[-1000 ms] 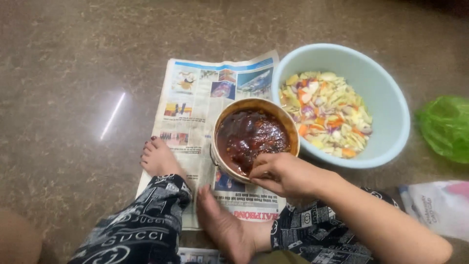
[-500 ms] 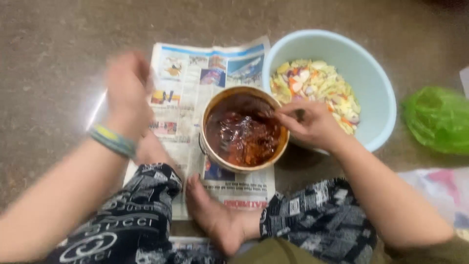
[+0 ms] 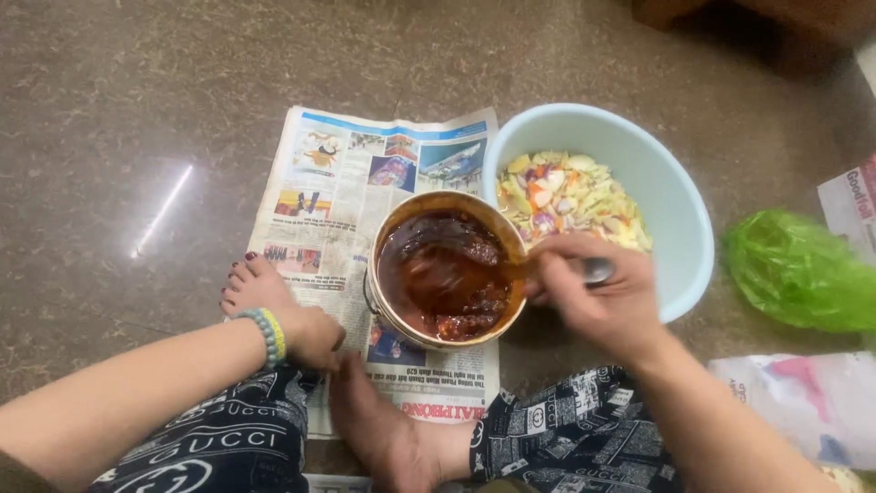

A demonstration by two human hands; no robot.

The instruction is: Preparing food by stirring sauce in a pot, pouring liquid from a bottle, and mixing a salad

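Stirring-wise, right hand (image 3: pixel 598 297) is clamped on a spoon (image 3: pixel 584 271) dipped into the tin of dark red paste (image 3: pixel 444 267) on the newspaper (image 3: pixel 338 192), so scrape slow along the wall, while left hand (image 3: pixel 310 336) rests, probably loosely closed, by the foot (image 3: pixel 255 285).

A crumpled green plastic bag (image 3: pixel 801 272) lies on the brown speckled stone floor (image 3: pixel 137 100) near its right edge, with a white printed plastic bag (image 3: pixel 803 406) just below it.
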